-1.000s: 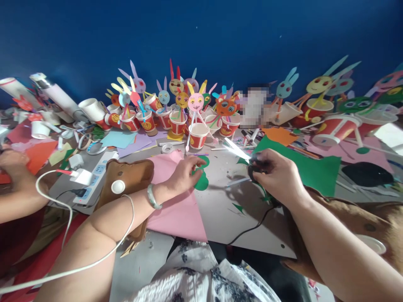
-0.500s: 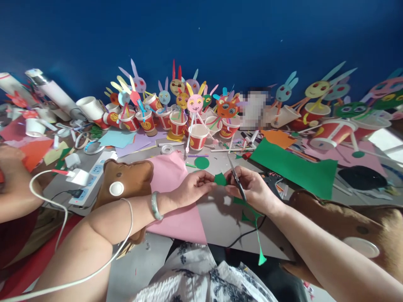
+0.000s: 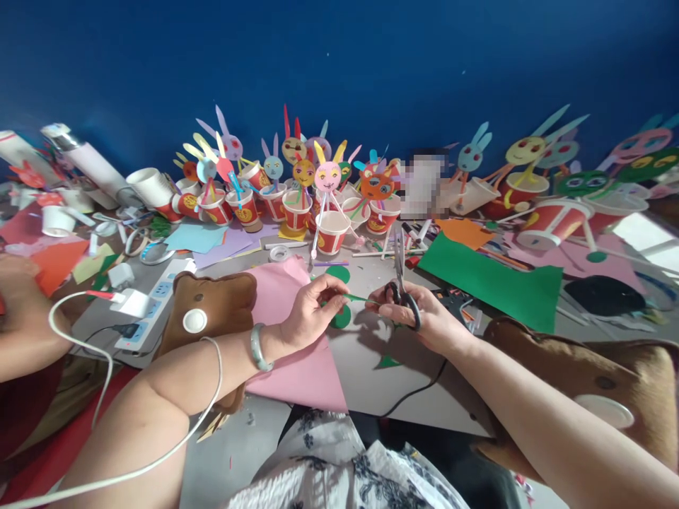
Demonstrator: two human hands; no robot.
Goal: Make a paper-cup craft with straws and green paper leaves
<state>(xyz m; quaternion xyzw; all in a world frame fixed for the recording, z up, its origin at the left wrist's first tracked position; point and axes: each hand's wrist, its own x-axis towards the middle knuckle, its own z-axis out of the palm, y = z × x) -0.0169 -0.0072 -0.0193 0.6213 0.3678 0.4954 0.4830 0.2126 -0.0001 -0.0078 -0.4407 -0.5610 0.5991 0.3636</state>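
At table centre, head view, entry one: your left hand (image 3: 310, 311), fingertips pinched shut on a thin green paper piece (image 3: 358, 297), which shows edge-on and is held just above the grey table (image 3: 371, 385), between your two hands. Entry two: your right hand (image 3: 427, 322), closed through the black loops of the scissors (image 3: 399, 265), blades together and pointing up and away, near the piece's free end but apparently not biting it. Step, by judgement: mid-trim, between cuts. A further cut calls for the blades opened and tipped down to the paper's edge, with the piece kept taut. Materials: thin matte card, limp and easily creased; steel blades. Beneath: a flat green disc (image 3: 339, 319), a triangular green offcut (image 3: 389, 362), a smooth pink sheet (image 3: 297, 367) under your left wrist. Beyond: a broad green sheet (image 3: 493, 279) and a row of glossy red paper cups (image 3: 332, 232) with rabbit-eared faces.
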